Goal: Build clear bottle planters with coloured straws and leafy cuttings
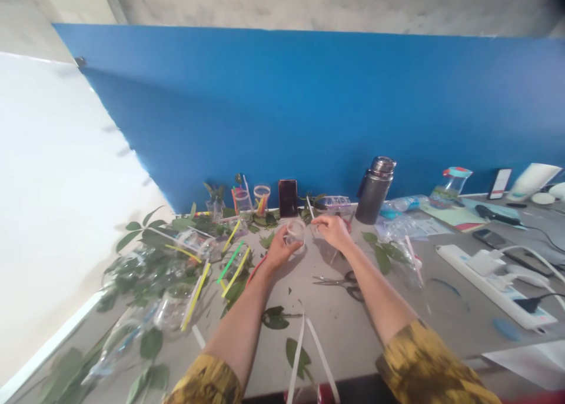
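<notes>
Head view: the left hand (285, 248) holds a clear cup (295, 232) above the middle of the desk (304, 295), fingers curled round its left side, thumb near the front. The right hand (334, 230) is just right of the cup, apart from it; its fingers are drawn narrow at the lower end of a white straw (310, 207), but blur leaves the grip uncertain, cannot tell. Directly behind the cup a phone (288, 198) stands upright near the blue wall (273, 110). Left of it, two tumblers (262, 193) with coloured pieces inside. Foliage (128, 280) crowds the left side, mixed with clear plastic, a green straw (230, 261) and several yellow straws (196, 297); this clutter reaches the left forearm. Scissors (338, 281) lie beside the right forearm, handles towards it. A loose sprig (276, 317) and white strips (298, 351) lie between the forearms. Behind and right of the right hand: a dark flask (373, 198), a bottle (404, 203) on its side, and a red-lidded jug (451, 186). Far right, a power strip (457, 260) with plugs and cables occupies the desk.
</notes>
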A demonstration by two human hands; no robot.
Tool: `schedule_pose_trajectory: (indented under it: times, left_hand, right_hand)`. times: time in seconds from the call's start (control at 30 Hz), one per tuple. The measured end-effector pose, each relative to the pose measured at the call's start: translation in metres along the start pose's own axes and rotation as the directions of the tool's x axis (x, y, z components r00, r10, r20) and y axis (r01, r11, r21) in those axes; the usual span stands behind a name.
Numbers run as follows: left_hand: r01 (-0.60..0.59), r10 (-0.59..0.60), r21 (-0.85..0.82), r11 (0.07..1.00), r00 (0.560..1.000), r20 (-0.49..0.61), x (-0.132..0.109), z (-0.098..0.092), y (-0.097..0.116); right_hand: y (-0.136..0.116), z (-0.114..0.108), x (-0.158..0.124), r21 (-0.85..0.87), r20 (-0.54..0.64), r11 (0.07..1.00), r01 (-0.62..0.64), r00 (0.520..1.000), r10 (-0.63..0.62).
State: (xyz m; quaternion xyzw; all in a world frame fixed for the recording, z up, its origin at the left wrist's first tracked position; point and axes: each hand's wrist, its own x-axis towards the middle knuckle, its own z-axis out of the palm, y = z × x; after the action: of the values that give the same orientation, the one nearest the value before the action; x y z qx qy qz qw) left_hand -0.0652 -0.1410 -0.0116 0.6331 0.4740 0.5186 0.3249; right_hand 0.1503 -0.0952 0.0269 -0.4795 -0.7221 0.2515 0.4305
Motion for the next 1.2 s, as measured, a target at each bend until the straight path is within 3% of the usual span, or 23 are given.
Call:
schedule_pose_trajectory:
  times: [0.07,0.17,0.3,0.37,0.53,0.7,0.8,0.9,1.03,1.13,1.2]
  left_hand:
    - [0.017,-0.017,0.007,1.000,1.000,-0.014,-0.001,0.000,0.000]
    - [0.037,-0.038,-0.013,0.999,0.999,-0.031,-0.002,-0.001,0.000]
    - [0.053,-0.053,-0.012,0.999,0.998,-0.028,-0.002,-0.003,0.000]
    - [0.028,-0.028,0.013,1.000,0.999,-0.015,-0.002,-0.004,0.000]
    - [0.029,-0.027,0.048,0.998,0.999,-0.046,0.001,-0.002,-0.007]
    - [0.015,-0.009,0.052,0.999,0.994,-0.107,0.004,0.001,-0.018]
    - [0.019,-0.015,0.035,0.999,0.994,-0.105,0.004,0.002,-0.020]
    - [0.078,-0.082,-0.053,0.996,0.994,-0.072,0.003,0.002,-0.017]
    - [0.072,-0.076,-0.157,0.985,0.997,-0.015,0.001,0.002,-0.010]
    - [0.064,-0.065,-0.183,0.981,0.998,0.003,0.000,0.000,-0.007]
    - [0.087,-0.088,-0.163,0.983,0.996,-0.004,0.000,-0.001,-0.006]
  right_hand:
    - [0.008,0.004,0.001,0.006,0.057,1.000,-0.020,0.998,0.019]
    - [0.015,0.009,0.003,0.143,0.050,0.988,-0.058,0.997,0.052]
    - [0.016,0.011,0.003,0.445,0.076,0.875,-0.192,0.981,0.177]
    - [0.015,0.011,0.002,0.478,0.147,0.847,-0.233,0.972,0.184]
    - [0.013,0.013,-0.002,0.352,0.253,0.922,-0.159,0.965,0.070]
    - [0.008,0.008,-0.002,0.181,0.205,0.979,-0.092,0.977,0.054]
    - [0.002,-0.002,0.000,0.091,0.154,0.996,0.017,0.988,-0.031]
    - [-0.006,-0.009,0.001,0.114,0.061,0.991,0.073,0.995,-0.081]
    - [-0.017,-0.007,-0.004,0.255,0.101,0.967,0.009,0.994,-0.036]
    - [-0.026,-0.002,-0.010,0.231,0.144,0.969,0.082,0.983,-0.118]
    - [-0.031,0.000,-0.011,0.158,0.108,0.973,0.170,0.976,-0.188]
